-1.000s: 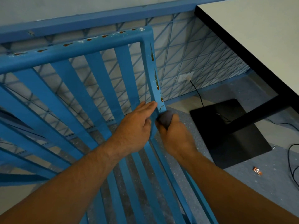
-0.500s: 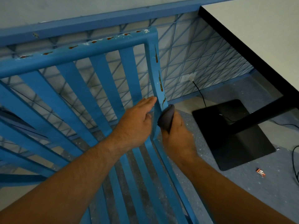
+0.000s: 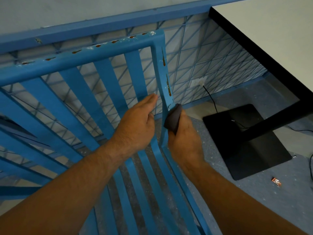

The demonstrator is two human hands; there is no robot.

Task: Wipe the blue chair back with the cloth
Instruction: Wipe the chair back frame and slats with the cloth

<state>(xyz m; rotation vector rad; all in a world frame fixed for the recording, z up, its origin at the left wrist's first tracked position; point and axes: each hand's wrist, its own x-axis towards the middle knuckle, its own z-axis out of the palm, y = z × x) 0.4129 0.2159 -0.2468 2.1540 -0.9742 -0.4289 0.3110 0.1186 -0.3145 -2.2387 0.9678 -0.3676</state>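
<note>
- Presently: blue slatted plastic chair back (image 3: 108, 78), right upright post bearing brown streaks.
- Right hand (image 3: 184, 141): clenched around dark grey cloth (image 3: 172, 118), pressed against post.
- Left hand (image 3: 137, 123): fingers curled around neighbouring slat.

To your right, a white worktop (image 3: 271, 31) with a black edge reaches toward the wall. Its black base plate (image 3: 245, 141) lies flat on the speckled grey floor (image 3: 254, 209). A black cable (image 3: 210, 99) runs from a white wall socket (image 3: 198, 82). A small orange wrapper (image 3: 276, 181) lies on the floor just beside the plate's near corner.
</note>
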